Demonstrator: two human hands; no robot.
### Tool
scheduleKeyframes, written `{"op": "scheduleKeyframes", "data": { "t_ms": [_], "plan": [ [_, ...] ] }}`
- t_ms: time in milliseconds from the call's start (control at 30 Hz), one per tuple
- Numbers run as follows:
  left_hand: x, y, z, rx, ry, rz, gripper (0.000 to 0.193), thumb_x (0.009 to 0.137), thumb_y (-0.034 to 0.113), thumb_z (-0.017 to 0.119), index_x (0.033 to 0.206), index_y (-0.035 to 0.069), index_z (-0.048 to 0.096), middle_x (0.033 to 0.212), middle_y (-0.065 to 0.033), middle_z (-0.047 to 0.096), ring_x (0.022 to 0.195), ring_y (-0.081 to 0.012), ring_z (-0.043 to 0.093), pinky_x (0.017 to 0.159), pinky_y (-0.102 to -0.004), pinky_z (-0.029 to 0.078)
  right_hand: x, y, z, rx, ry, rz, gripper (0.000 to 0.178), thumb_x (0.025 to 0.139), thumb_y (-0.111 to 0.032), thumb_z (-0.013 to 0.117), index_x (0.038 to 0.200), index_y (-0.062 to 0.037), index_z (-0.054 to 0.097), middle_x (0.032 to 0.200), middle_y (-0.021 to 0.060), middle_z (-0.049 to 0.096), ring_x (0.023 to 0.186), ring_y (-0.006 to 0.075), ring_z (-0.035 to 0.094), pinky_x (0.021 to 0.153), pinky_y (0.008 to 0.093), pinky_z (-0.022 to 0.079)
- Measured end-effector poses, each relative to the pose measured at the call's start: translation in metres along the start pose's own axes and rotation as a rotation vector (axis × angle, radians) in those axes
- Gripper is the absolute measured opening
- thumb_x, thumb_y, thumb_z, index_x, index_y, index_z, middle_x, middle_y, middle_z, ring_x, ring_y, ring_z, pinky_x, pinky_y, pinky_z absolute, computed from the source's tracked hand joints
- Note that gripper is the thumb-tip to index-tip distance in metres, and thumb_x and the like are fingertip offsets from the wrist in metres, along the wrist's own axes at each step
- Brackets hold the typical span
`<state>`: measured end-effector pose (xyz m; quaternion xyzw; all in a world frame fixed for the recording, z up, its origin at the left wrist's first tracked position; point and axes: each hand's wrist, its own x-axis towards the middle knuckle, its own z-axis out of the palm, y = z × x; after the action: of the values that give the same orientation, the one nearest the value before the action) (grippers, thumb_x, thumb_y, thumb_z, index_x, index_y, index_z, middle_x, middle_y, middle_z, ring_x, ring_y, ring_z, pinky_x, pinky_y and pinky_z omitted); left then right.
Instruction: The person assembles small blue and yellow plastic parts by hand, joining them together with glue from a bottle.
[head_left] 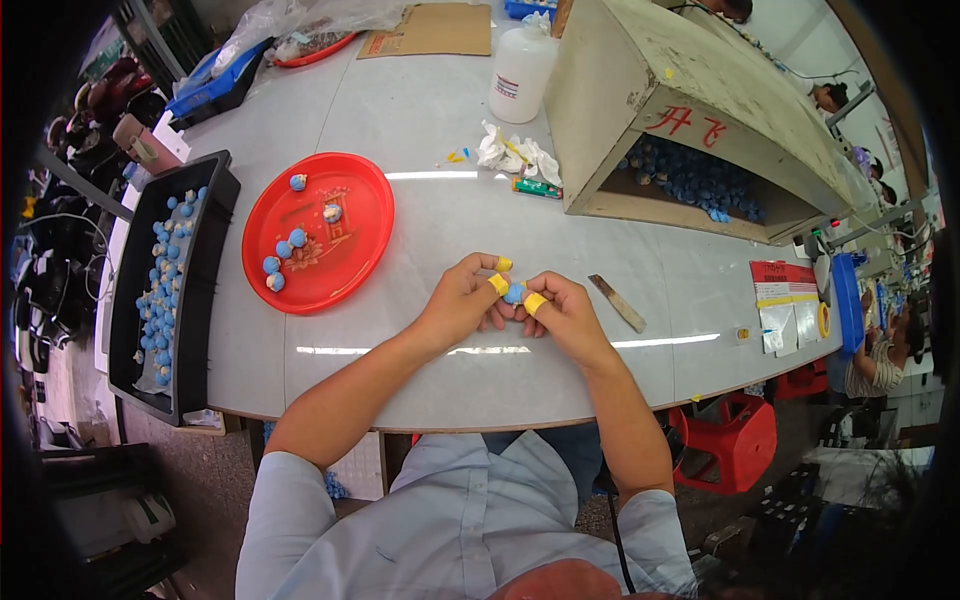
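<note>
Between the fingertips of both hands is a small blue ball-like piece (515, 293), held over the middle of the grey table. My left hand (465, 300) pinches it from the left, and my right hand (562, 312) grips it from the other side. Yellow tape wraps several of my fingertips. A round red tray (345, 270) lies left of my hands with several blue and pale ball pieces (298, 237) in it. To the right of my right hand rests a flat knife-like blade (618, 303), apart from the fingers.
A black tray (222, 215) at the far left holds many blue balls. At the back right stands a beige box (610, 120) filled with blue pieces. Beyond my hands are a white bottle (522, 75), crumpled tissue (518, 155), a green tube (537, 188) and cardboard (430, 30).
</note>
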<state>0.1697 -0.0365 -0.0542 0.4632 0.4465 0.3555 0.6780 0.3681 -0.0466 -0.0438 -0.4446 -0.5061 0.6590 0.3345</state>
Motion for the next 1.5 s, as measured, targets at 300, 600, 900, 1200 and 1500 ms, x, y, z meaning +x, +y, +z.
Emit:
{"op": "scheduleKeyframes", "data": {
  "t_ms": [300,600,900,1200,1500],
  "plan": [
    [-0.002,-0.005,0.0,-0.015,-0.029,0.054,0.024,0.092,0.007,0.059,0.114,-0.002,0.055,0.092,-0.0092,0.068,0.076,-0.012,0.066,0.058,-0.022,0.048,0.0,-0.004,0.001,-0.011,0.034,-0.015,0.012,0.095,-0.007,0.056,0.104,0.0004,0.057,0.09,0.0065,0.066,0.068,0.0075,0.06,0.061,0.0217,0.049],
    [-0.001,-0.002,-0.001,0.004,-0.062,0.01,0.02,0.091,0.004,0.061,0.109,-0.005,0.056,0.096,-0.0114,0.069,0.083,-0.0131,0.069,0.066,-0.0219,0.055,0.002,-0.001,0.002,-0.109,0.043,-0.079,0.01,0.094,0.0,0.054,0.102,0.0039,0.057,0.092,0.0086,0.066,0.076,0.0098,0.064,0.062,0.0237,0.052],
    [0.002,-0.015,-0.001,-0.028,-0.056,0.081,0.02,0.091,0.002,0.061,0.108,-0.006,0.056,0.099,-0.0118,0.067,0.085,-0.0147,0.068,0.075,-0.0252,0.058,0.003,0.008,0.004,-0.122,0.072,-0.137,0.006,0.093,0.001,0.054,0.098,0.0039,0.056,0.09,0.0089,0.066,0.075,0.0103,0.065,0.061,0.0236,0.053],
    [0.002,-0.003,-0.004,-0.03,-0.069,0.018,0.022,0.093,0.005,0.06,0.11,-0.008,0.057,0.093,-0.0136,0.068,0.078,-0.0135,0.067,0.071,-0.025,0.057,0.002,-0.002,0.005,-0.042,0.086,-0.034,0.011,0.092,-0.001,0.055,0.101,0.0039,0.058,0.089,0.0095,0.068,0.072,0.0098,0.064,0.06,0.023,0.052],
    [0.003,0.0,-0.005,-0.051,-0.095,0.002,0.027,0.092,0.005,0.061,0.115,-0.009,0.058,0.094,-0.0128,0.068,0.076,-0.0134,0.066,0.07,-0.025,0.057,0.002,-0.005,0.003,-0.051,0.102,-0.006,0.012,0.091,-0.002,0.056,0.101,0.005,0.059,0.088,0.0098,0.067,0.069,0.0098,0.063,0.059,0.0232,0.053]
  ]
}}
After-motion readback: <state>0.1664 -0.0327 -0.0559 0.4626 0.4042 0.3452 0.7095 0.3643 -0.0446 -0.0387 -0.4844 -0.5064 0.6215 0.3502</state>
